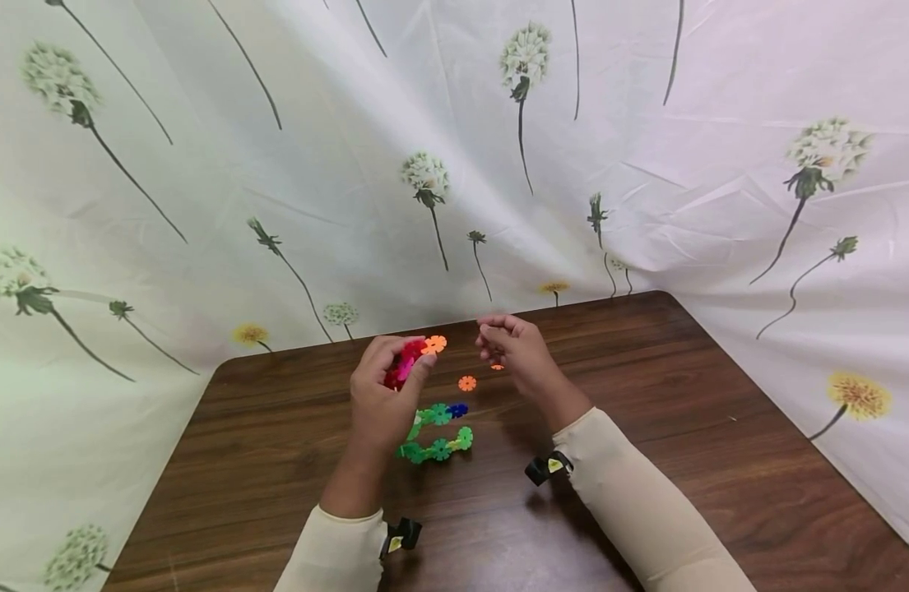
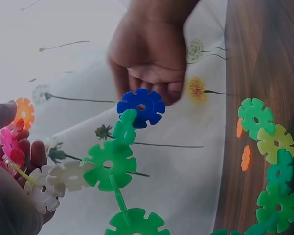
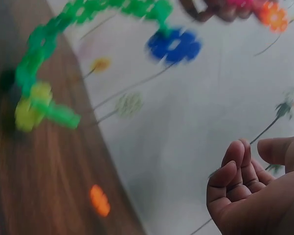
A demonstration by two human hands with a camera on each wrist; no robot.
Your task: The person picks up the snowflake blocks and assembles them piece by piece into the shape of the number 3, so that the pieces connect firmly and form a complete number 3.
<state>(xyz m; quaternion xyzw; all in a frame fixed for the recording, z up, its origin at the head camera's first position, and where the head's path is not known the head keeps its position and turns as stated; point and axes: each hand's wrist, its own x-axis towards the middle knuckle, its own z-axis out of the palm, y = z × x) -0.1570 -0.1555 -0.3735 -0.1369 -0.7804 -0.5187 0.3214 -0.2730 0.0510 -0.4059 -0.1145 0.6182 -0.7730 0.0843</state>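
My left hand (image 1: 380,399) grips the red and pink part of a chain of interlocking flower-shaped plastic discs (image 1: 408,363). An orange disc (image 1: 435,344) sticks out past its fingertips. White discs (image 2: 72,176) follow in the left wrist view, then green ones (image 2: 110,165), and a dark blue disc (image 1: 458,409). The green stretch hangs in a curve below the hand, with a yellow-green disc (image 3: 33,106) near one end. To the right, my right hand (image 1: 524,353) is raised apart from the chain. Its fingers are loosely bent, with nothing visible between them and the thumb.
Two loose orange discs (image 1: 466,383) lie on the dark wooden table (image 1: 684,427), one partly covered by the right hand. Behind the table hangs a white cloth (image 1: 336,197) printed with dandelions. Each sleeve carries a black wrist strap (image 1: 549,468).
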